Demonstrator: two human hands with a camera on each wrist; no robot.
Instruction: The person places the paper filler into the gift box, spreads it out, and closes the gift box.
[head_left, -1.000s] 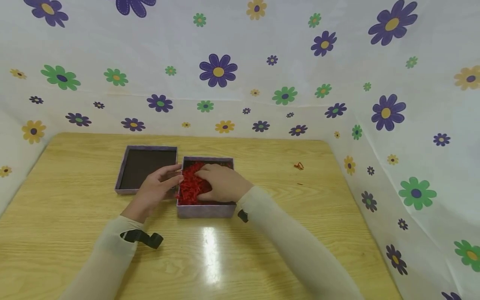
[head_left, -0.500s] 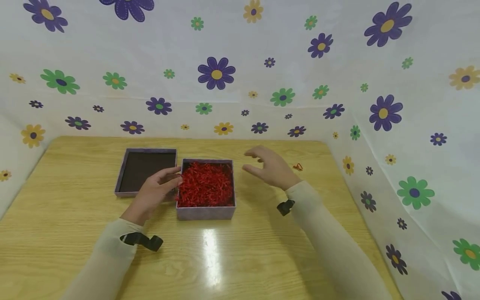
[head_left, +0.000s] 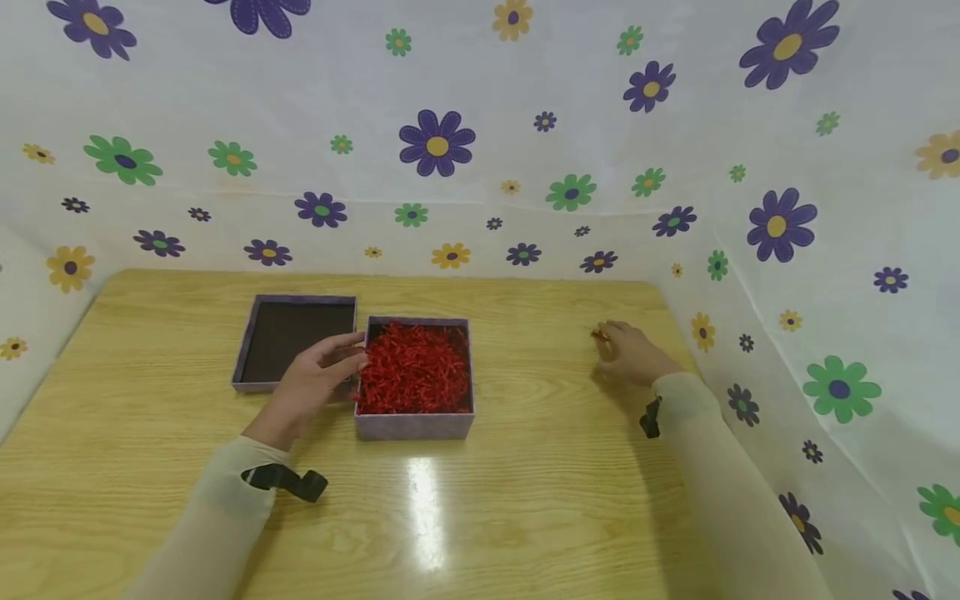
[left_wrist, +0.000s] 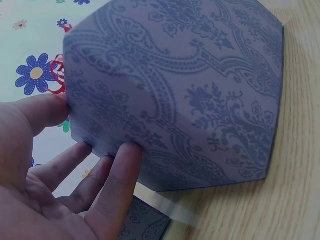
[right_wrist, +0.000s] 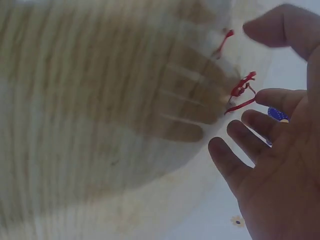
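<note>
A purple patterned box point(head_left: 414, 427) filled with red shredded paper point(head_left: 412, 367) stands mid-table. My left hand point(head_left: 306, 385) is at its left side; in the left wrist view the fingertips point(left_wrist: 127, 155) rest against the outer wall of the box, spread and only slightly bent. Over at the right of the table, my right hand point(head_left: 633, 354) reaches to a small curled red paper shred point(head_left: 600, 335). The right wrist view shows thumb and fingers apart, with the shred point(right_wrist: 242, 90) lying right at the fingertips and a shorter red strip point(right_wrist: 226, 42) near the thumb.
A matching lid point(head_left: 300, 342), dark inside and lying upturned, is behind the left hand and close to the box. A white flower-printed sheet point(head_left: 480, 167) rises behind the wooden table point(head_left: 525, 500) and along its sides.
My right hand has lifted out of the paper-filled box and moved right across the table to the loose red shred. The left hand stays at the box's side.
</note>
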